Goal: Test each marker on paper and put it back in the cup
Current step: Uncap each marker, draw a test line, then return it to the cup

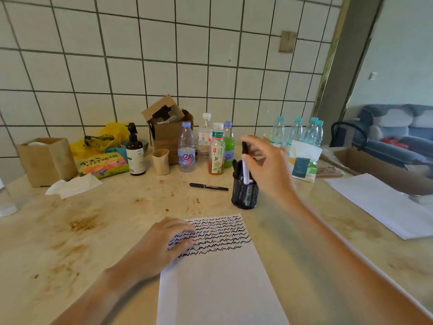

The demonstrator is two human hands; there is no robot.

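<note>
A black mesh cup (245,193) stands on the table past the top right corner of a white paper (218,277) covered in rows of black squiggles. My right hand (267,165) holds a white marker with a black cap (245,165) upright, its lower end inside the cup among other dark markers. My left hand (164,245) lies flat on the paper's upper left part, fingers spread over the squiggles. A black marker (208,186) lies loose on the table to the left of the cup.
Several bottles (206,146), a beige cup (160,161), a pump bottle (135,153) and a cardboard box (167,132) line the wall side. Crumpled tissue (72,185) lies at left. A tissue pack (303,165) and more paper (384,202) sit at right.
</note>
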